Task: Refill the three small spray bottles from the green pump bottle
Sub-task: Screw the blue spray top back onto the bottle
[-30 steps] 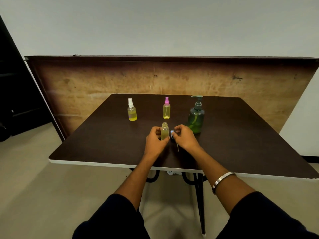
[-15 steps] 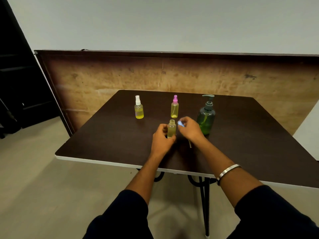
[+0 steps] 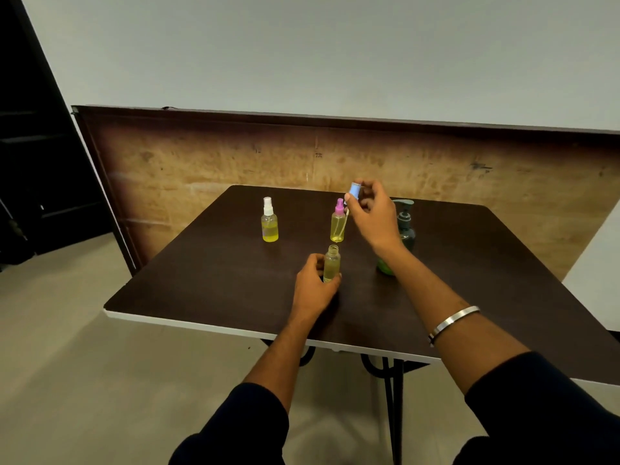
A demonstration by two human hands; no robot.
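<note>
An open bottle [image 3: 331, 263] stands near the table [image 3: 208, 280] front, left hand [image 3: 313, 286] fingers curled round it. The right hand [image 3: 370, 213] has just lifted the blue sprayer [image 3: 354, 190] clear, pinched above the pink bottle [image 3: 338, 223]. The neck is now ready for refilling from the green bottle [image 3: 404, 229] behind.

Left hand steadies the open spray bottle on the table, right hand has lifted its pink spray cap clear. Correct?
Not quite: the head view shows the cap in the right hand is blue. The pink cap sits on another bottle behind. The left hand does hold the open bottle on the table.
</note>
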